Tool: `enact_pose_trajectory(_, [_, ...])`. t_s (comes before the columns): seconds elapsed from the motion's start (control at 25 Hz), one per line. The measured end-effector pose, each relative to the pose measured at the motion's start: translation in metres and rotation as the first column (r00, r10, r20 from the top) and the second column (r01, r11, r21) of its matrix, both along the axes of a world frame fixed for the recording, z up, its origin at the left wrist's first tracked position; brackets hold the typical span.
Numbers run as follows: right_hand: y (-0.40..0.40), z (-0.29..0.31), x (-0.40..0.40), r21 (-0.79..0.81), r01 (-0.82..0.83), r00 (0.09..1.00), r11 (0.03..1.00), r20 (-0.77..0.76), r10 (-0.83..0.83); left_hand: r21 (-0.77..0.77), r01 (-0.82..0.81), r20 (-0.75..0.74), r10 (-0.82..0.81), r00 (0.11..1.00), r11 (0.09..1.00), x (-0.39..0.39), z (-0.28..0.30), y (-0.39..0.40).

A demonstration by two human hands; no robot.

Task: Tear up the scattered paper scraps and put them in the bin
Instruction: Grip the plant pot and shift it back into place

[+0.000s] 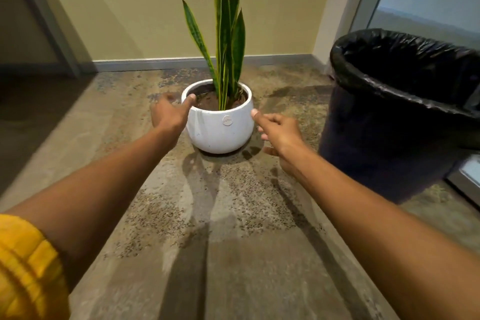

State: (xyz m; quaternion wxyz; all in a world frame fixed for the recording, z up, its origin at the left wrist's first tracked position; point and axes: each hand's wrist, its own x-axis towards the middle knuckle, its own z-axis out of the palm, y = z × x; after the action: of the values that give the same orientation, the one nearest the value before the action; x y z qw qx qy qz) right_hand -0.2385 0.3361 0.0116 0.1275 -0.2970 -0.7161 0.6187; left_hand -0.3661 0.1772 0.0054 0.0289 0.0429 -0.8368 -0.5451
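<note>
Head view shows two bare arms reaching out to a white pot [220, 122] with a tall green plant [226, 34] in it. The left hand [170, 114] is at the left side of the pot, thumb on the rim, fingers loose, holding nothing. The right hand [279, 132] is just beside the pot's right side, fingers loosely bent, holding nothing. The bin [400, 117], lined with a black bag, stands on the floor [228, 215] to the right. A yellow sleeve [26, 267] shows low on the left.

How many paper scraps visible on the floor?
0. Only a white plant pot between both hands and a black-lined bin at right; scraps may lie behind these or out of frame.
</note>
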Motion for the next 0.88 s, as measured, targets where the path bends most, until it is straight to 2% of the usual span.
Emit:
enact_pose_trajectory(0.08, [-0.002, -0.013, -0.024, -0.174, 0.02, 0.995, 0.985, 0.103, -0.002, 0.136, 0.01, 0.165, -0.032, 0.986, 0.991, -0.013, -0.018, -0.009])
enact_pose_trajectory(0.16, [-0.006, -0.024, -0.046, -0.284, 0.047, 0.988, 0.958, 0.156, -0.002, 0.376, 0.066, 0.351, -0.208, 0.913, 0.924, -0.019, -0.032, -0.013])
enact_pose_trajectory(0.2, [-0.008, -0.029, -0.057, -0.323, 0.053, 0.987, 0.945, 0.161, -0.001, 0.465, 0.081, 0.395, -0.288, 0.872, 0.882, -0.022, -0.037, -0.013])
enact_pose_trajectory(0.28, [-0.013, -0.035, -0.075, -0.375, 0.068, 0.987, 0.924, 0.158, -0.009, 0.541, 0.118, 0.408, -0.382, 0.83, 0.833, -0.028, -0.044, -0.011])
enact_pose_trajectory(0.4, [-0.015, -0.042, -0.09, -0.436, 0.085, 0.992, 0.896, 0.124, -0.034, 0.593, 0.202, 0.365, -0.484, 0.795, 0.78, -0.033, -0.051, -0.006])
enact_pose_trajectory(0.48, [-0.013, -0.048, -0.095, -0.485, 0.067, 0.995, 0.872, 0.1, -0.021, 0.621, 0.197, 0.349, -0.493, 0.797, 0.759, -0.036, -0.053, -0.004])
enact_pose_trajectory(0.64, [-0.018, -0.053, -0.099, -0.513, 0.062, 0.998, 0.856, 0.047, -0.044, 0.605, 0.165, 0.352, -0.448, 0.822, 0.779, -0.036, -0.054, -0.002])
enact_pose_trajectory(0.88, [-0.027, -0.062, -0.084, -0.475, 0.185, 0.979, 0.861, 0.008, -0.206, 0.59, 0.184, 0.327, -0.441, 0.836, 0.786, -0.024, -0.06, -0.006])
